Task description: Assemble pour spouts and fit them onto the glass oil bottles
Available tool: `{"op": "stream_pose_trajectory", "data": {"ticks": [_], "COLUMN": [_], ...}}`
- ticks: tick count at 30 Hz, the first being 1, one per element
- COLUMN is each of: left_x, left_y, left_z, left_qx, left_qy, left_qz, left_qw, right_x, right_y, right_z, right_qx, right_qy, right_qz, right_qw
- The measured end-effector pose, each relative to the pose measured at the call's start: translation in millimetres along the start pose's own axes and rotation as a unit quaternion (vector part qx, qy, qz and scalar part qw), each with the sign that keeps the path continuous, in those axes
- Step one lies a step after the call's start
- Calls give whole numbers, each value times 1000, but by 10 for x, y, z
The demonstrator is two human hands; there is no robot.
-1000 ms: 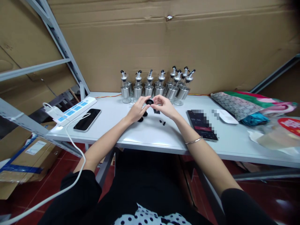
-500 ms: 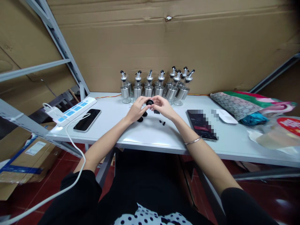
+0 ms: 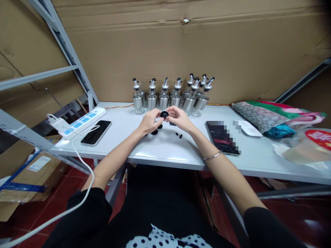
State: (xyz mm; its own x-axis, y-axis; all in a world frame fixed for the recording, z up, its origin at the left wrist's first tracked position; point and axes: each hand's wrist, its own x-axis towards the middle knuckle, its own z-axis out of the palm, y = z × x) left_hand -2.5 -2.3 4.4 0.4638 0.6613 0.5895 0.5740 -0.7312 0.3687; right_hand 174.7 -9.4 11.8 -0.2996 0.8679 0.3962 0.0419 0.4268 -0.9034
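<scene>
Between my two hands, a little above the table, is a small round black part [image 3: 164, 114] with a raised rim. My left hand [image 3: 150, 121] pinches it from the left, and the fingers of my right hand [image 3: 179, 117] close on its other side. Below the left fingers lie several round black parts [image 3: 154, 132], partly hidden by the hand. Two tiny black pieces [image 3: 180, 136] rest on the table under my right wrist. Some dark pieces [image 3: 172, 124] show just beneath the right hand, their shape unclear.
Behind my hands stand several glass-and-steel oil bottles [image 3: 163, 100] with pour spouts. On the left are a phone [image 3: 97, 132] and a white power strip [image 3: 84, 122] with a cable. To the right lie a dark tablet-like device [image 3: 219, 134], a white item [image 3: 249, 129] and a colourful bag [image 3: 261, 115].
The round black part has tilted and shifted slightly left between my fingers. Both hands have barely moved, and the things on the table lie as before.
</scene>
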Motion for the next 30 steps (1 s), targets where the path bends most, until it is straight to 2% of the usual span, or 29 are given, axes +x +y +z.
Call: {"op": "stream_pose_trajectory", "data": {"ticks": [17, 21, 30], "left_x": [-5, -9, 9], "left_y": [2, 0, 59], "left_z": [-15, -23, -27], "left_qx": [32, 39, 27], "left_qy": [-37, -31, -22], "left_qz": [-14, -8, -37], "left_qw": [999, 999, 999], "right_x": [-18, -12, -28], "right_y": [-3, 12, 31], "right_z": [17, 18, 15], "right_qx": [-5, -17, -74], "right_qy": [9, 4, -5], "right_qz": [16, 8, -15], "right_qw": [1000, 1000, 997]}}
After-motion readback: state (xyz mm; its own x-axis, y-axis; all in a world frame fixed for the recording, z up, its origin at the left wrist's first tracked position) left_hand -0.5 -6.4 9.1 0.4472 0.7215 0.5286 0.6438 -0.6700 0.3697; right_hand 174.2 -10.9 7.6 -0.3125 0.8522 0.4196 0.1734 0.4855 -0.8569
